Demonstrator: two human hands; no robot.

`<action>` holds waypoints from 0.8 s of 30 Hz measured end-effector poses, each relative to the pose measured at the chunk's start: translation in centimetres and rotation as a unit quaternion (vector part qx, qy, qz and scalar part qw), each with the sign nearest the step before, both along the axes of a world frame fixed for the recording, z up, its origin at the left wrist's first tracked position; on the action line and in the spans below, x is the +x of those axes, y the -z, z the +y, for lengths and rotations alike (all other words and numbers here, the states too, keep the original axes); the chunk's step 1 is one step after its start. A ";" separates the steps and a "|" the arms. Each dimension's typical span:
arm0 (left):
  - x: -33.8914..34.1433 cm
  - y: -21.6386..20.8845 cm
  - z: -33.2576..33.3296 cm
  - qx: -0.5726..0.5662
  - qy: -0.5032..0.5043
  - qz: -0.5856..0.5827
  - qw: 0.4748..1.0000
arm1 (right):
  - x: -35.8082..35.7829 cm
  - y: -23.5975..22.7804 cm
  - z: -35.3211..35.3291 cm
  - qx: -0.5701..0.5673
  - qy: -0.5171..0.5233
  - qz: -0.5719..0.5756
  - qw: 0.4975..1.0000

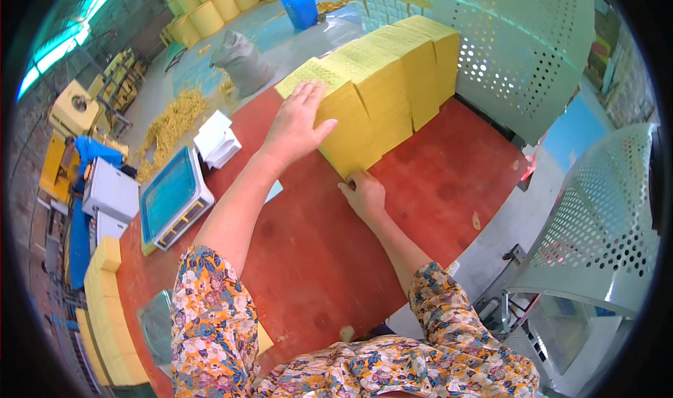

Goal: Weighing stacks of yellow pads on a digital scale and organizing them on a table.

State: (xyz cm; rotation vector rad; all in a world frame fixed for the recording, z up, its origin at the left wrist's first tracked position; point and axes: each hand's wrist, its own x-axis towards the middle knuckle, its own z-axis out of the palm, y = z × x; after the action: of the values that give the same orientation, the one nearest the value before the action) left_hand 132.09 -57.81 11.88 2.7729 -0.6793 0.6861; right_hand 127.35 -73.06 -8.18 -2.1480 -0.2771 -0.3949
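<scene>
On the red-topped table (pixel 322 258), the right hand (pixel 366 196) curls its fingers at the bottom near corner of a row of yellow, stacked paper-like sheets (pixel 385 100); whether they pinch any, I cannot tell. The left hand (pixel 300 123), fingers extended, thumb apart, lies against the row's near end, grasping nothing. The row's long axis runs away rightward, its far end beside a pale-green perforated panel (pixel 515 54).

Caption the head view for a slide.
Left hand at the top, right hand at the lower near corner: stacked yellow sheets on a red table.
</scene>
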 end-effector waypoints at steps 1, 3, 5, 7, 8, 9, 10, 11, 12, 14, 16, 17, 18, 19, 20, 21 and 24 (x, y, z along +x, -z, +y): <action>-2.0 -0.5 0.3 -0.019 0.022 0.004 1.000 | -0.7 0.4 0.6 0.006 0.001 -0.030 1.000; -6.9 -1.3 1.1 -0.044 0.060 -0.007 0.997 | -2.1 0.4 1.4 -0.025 -0.012 -0.043 0.999; -11.9 -2.2 -0.3 -0.087 0.140 -0.020 0.986 | -3.4 1.8 -1.0 -0.015 0.009 -0.013 1.000; -17.8 -2.9 -0.1 -0.141 0.203 0.003 0.969 | -5.3 4.6 -3.9 0.220 -0.044 0.040 0.974; -21.4 -3.1 1.5 -0.116 0.181 0.033 0.976 | -7.8 1.4 -2.7 0.183 -0.023 0.065 0.981; -25.9 -3.3 3.2 -0.106 0.131 0.045 0.985 | -10.4 -0.9 -1.8 0.182 -0.050 0.125 0.974; -29.5 -3.2 4.8 -0.115 0.106 0.061 0.986 | -12.8 -0.6 -1.1 0.270 -0.079 0.137 0.950; -33.5 -2.8 6.7 -0.127 0.073 0.074 0.986 | -16.2 -1.9 0.0 0.261 -0.115 0.132 0.949; -37.4 -2.9 8.7 -0.139 0.044 0.085 0.986 | -19.9 -4.1 1.7 0.253 -0.149 0.123 0.948; -45.4 -3.2 12.3 -0.155 -0.025 0.089 0.983 | -27.0 -8.6 5.9 0.257 -0.197 0.126 0.938; -53.1 -3.6 15.4 -0.171 -0.075 0.096 0.978 | -33.6 -11.9 10.3 0.281 -0.280 0.100 0.913; -56.7 -3.9 16.8 -0.176 -0.111 0.092 0.974 | -36.7 -13.2 12.5 0.286 -0.331 0.099 0.894; -60.4 -4.1 18.1 -0.182 -0.148 0.085 0.968 | -39.6 -14.2 14.7 0.289 -0.382 0.097 0.873; -63.9 -4.3 19.4 -0.183 -0.145 0.083 0.969 | -42.4 -14.6 17.0 0.284 -0.413 0.115 0.857; -67.4 -4.4 20.6 -0.189 -0.173 0.086 0.963 | -45.3 -14.8 19.1 0.279 -0.445 0.133 0.840; -70.5 -4.4 21.9 -0.198 -0.194 0.086 0.957 | -47.9 -14.2 21.0 0.271 -0.472 0.142 0.827; -78.8 -3.4 25.4 -0.210 -0.259 0.095 0.938 | -55.8 -13.9 27.8 0.267 -0.541 0.151 0.783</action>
State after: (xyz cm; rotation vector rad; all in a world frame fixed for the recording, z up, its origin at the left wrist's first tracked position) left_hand 53.28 -32.43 15.23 2.5552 0.2350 0.5525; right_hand 71.52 -45.30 5.75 -1.1703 -1.0000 0.4934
